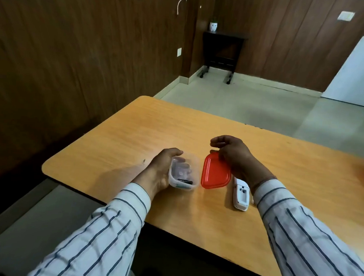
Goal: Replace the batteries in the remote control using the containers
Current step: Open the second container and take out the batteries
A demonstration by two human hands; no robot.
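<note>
Head view: left hand (160, 170) is gripping the clear container (184, 174), batteries (184, 182) inside; right hand (237, 157) is holding the red lid (215, 175) just right of it. Remote (240, 195) is lying near-right, compartment open. Next, likely: parking lid, picking 1 battery.

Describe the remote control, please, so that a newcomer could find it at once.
On the orange wooden table, look near the front edge, just right of the red plastic lid. The white plastic remote control lies there, the only long, narrow white thing, its back facing up.

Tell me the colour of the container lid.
The lid is red, clearest in the head view.
</note>
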